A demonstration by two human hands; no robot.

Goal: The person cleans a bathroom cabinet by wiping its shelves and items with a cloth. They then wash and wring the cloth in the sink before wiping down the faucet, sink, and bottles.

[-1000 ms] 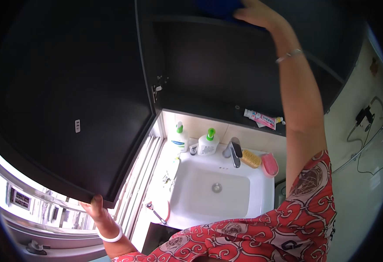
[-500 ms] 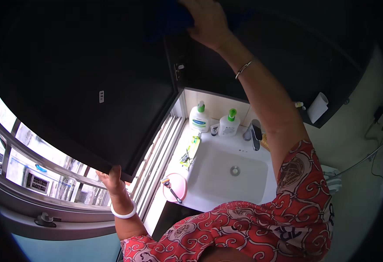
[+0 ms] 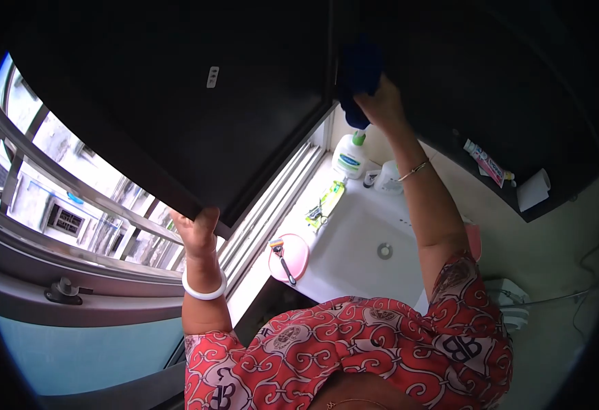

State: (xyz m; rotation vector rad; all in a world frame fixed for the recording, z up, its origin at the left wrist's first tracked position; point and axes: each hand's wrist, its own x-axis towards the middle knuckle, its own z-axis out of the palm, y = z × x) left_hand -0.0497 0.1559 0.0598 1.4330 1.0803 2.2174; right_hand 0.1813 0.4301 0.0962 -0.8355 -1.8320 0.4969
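Note:
A dark cabinet door (image 3: 238,130) hangs open at the upper left. My left hand (image 3: 197,229), with a white bangle at its wrist, grips the door's lower outer corner, thumb on the near face. Bunched in my right hand (image 3: 385,106) is a dark blue cloth (image 3: 362,75), held at the hinge side where the door meets the dark cabinet (image 3: 443,75). Part of the cloth hangs below the cabinet's bottom edge, just above a white pump bottle (image 3: 349,157). Deep shadow hides where the cloth touches.
Below is a white sink (image 3: 354,239). A second white bottle (image 3: 390,179), a green packet (image 3: 327,205) and a razor (image 3: 282,262) on a pink dish (image 3: 298,253) stand around it. A toothpaste tube (image 3: 487,164) and white roll (image 3: 534,191) sit on the cabinet's lower edge. A barred window (image 3: 74,184) is left.
My right hand has come down with the blue cloth, from high up to the cabinet's lower hinge corner. My left hand still holds the door corner. The whole view has shifted.

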